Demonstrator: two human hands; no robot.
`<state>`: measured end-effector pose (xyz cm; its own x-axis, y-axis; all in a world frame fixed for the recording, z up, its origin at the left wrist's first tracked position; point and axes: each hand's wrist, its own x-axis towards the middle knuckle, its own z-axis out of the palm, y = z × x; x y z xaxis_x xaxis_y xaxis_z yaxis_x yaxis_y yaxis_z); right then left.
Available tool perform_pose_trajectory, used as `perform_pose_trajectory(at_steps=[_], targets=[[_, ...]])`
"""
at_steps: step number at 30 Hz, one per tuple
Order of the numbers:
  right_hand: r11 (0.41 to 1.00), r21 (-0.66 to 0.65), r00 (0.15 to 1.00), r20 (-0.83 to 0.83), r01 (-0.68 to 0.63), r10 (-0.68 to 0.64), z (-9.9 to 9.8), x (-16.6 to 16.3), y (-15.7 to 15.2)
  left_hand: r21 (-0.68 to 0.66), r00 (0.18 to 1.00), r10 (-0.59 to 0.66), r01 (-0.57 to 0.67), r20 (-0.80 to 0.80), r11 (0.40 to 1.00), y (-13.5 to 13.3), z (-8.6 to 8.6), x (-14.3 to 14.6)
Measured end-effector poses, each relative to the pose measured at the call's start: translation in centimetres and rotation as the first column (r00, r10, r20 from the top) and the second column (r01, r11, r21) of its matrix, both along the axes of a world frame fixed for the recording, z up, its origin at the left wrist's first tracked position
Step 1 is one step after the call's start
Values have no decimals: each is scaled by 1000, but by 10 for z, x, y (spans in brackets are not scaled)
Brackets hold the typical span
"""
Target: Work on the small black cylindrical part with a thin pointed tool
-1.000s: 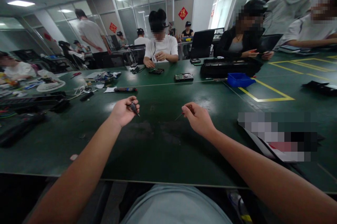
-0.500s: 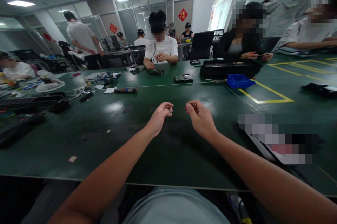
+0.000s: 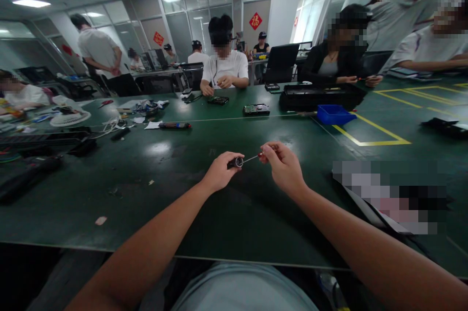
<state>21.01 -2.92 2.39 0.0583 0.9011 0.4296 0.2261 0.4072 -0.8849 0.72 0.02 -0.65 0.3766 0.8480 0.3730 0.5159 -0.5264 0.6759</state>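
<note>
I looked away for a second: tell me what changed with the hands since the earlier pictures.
The left hand, gripping a dark handle, swung right to meet the thin bit pinched in the right hand; the two now touch. The right hand barely moved. The blue tray stayed put.

One Chinese character, 福, is seen in gold on a red diamond-shaped sign (image 3: pixel 255 21), which is fixed on the far wall panel (image 3: pixel 258 6) beside the glass partitions. A second red diamond sign (image 3: pixel 158 38) is placed on the wall more to the left, but its character is too small to be read.
</note>
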Motion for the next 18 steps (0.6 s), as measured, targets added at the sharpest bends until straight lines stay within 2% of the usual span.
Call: perform_pose_trajectory(at_steps=[5,13,18], targets=[[1000,-19,1000,8,-2,2,-1,-1,1,-16,998,59,-58,10,998,0,2,-2],[999,-33,1000,20,3,-2,-4,-1,3,-42,999,33,-33,-4,999,-2,3,-5],[999,-42,996,83,24,-20,2,1,1,-61,999,34,-34,2,998,-3,4,-6]])
